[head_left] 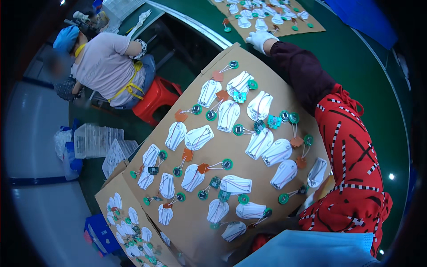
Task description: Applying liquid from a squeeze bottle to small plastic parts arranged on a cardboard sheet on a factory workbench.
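My right hand [262,41], in a white glove, reaches to the near edge of the far cardboard sheet [304,28]. Its fingers look closed on that edge. White teardrop-shaped plastic shells and small green circuit boards cover the sheet. Between me and it, a larger cardboard sheet [262,193] carries several white shells [229,116], round green boards [239,129] on thin wires and orange tabs [187,155]. My left hand [308,203], gloved too, shows only partly at this sheet's near right edge; its fingers are hidden.
Another parts-covered cardboard sheet [104,194] sits lower left. A seated person [109,66] in a blue cap occupies a red stool [153,100]. Clear plastic trays [95,140] and a blue bin [101,233] stand at the left. The green surface [382,133] extends along the right.
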`<state>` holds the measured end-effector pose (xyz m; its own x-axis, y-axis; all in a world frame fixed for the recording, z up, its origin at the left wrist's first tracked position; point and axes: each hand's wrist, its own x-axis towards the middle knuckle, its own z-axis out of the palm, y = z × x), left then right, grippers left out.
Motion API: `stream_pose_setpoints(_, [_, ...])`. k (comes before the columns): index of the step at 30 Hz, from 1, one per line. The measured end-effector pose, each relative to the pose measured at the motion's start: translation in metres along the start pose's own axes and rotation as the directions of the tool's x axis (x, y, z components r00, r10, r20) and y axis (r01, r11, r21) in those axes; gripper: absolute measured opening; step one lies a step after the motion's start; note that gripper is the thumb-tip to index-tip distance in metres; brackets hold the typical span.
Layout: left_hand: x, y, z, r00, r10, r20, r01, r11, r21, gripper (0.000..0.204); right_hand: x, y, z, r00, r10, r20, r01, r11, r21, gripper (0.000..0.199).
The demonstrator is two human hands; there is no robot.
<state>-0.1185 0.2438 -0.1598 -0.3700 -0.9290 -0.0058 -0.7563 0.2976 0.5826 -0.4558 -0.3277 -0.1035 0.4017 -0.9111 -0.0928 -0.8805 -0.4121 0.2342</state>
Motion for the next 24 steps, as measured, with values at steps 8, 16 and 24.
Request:
stream_pose_setpoints(8, [0.007, 0.007, 0.003, 0.998, -0.067, 0.007, 0.067, 0.997, 0.025, 0.032, 0.027, -0.019, -0.001, 0.981, 0.171, 0.088, -0.185, 0.963, 0.197, 0.029])
stream_pose_setpoints(16, [0.003, 0.009, 0.006, 0.999, -0.053, 0.010, 0.052, 0.996, 0.068, 0.032, 0.002, 0.010, 0.022, 0.983, 0.173, -0.066, -0.162, 0.976, 0.146, 0.035])
stream_pose_setpoints(24, [-0.004, 0.010, 0.010, 0.997, -0.080, 0.012, 0.079, 0.995, 0.068, 0.032, 0.034, 0.000, 0.017, 0.951, 0.243, 0.191, -0.292, 0.908, 0.300, 0.042])
